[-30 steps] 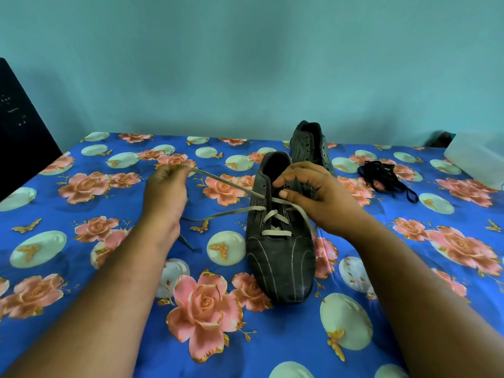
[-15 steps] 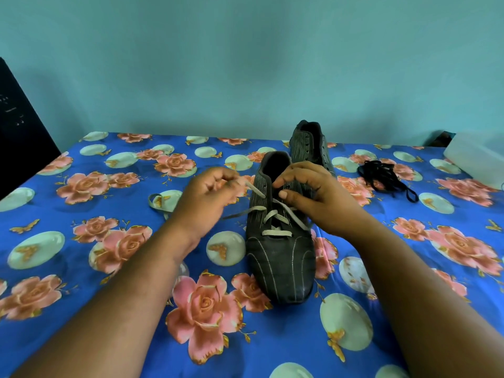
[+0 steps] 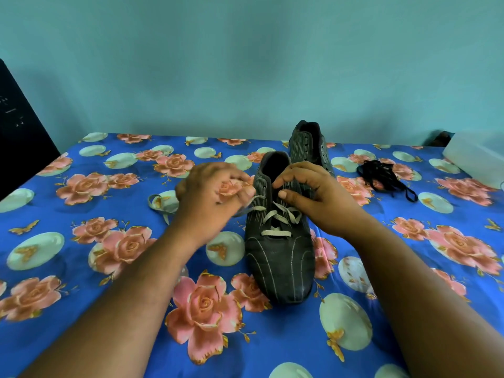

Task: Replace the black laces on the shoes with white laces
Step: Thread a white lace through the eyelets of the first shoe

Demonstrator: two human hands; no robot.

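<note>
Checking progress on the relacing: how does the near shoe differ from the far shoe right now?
The near shoe carries a white lace crossed through its lower eyelets; the far shoe shows bare eyelets and no lace. The near shoe has the right hand holding its upper part and the left hand close beside it, while the far shoe stands untouched behind. Both are dark with thin pale stripes, toes pointing toward the camera.
</note>
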